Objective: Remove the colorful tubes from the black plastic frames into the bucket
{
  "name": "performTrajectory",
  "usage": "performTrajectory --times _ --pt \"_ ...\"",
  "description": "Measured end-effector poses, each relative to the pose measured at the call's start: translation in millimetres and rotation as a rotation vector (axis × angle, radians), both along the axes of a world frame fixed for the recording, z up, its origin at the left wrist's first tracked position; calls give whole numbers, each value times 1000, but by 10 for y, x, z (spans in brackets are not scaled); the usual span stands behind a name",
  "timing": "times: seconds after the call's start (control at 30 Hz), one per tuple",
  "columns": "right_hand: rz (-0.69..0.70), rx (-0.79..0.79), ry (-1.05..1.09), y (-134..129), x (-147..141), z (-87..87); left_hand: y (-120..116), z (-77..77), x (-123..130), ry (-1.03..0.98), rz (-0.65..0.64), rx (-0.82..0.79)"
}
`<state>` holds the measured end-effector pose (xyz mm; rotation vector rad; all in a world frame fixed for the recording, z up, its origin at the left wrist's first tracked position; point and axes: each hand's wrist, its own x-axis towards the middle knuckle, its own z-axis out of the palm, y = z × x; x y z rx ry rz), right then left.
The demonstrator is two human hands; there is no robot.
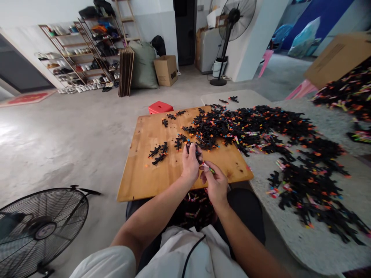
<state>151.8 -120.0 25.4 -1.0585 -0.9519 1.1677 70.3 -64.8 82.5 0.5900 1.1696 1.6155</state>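
My left hand [190,160] is closed around a black toy gun [197,153], over the near part of a wooden board [150,179]. Just to its right, my right hand [215,181] pinches a small tube with a colourful wrapper [209,167] against the near end of the toy gun. Whether the two pieces are joined, I cannot tell. Several loose toy guns with orange tips [159,153] lie on the board left of my hands. Behind them rises a big heap of black toy guns [220,125], spreading to the right.
A speckled grey table [278,235] on the right bears more toy guns. Below the board, between my legs, are more dark pieces with colourful wrappers [195,210]. A red stool [160,107] stands beyond the board, and a black fan [45,231] at the lower left.
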Motion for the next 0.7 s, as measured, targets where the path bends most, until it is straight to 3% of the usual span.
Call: performTrajectory --times 0.2,0.43,0.7 --pt "-84 242 -347 -34 29 -80 13 -65 -2 -24 -4 10" --pt "-167 529 -612 -4 31 -41 21 -94 17 3 26 -6" --pt "-244 623 -741 -20 76 -135 -15 -112 66 47 53 11"
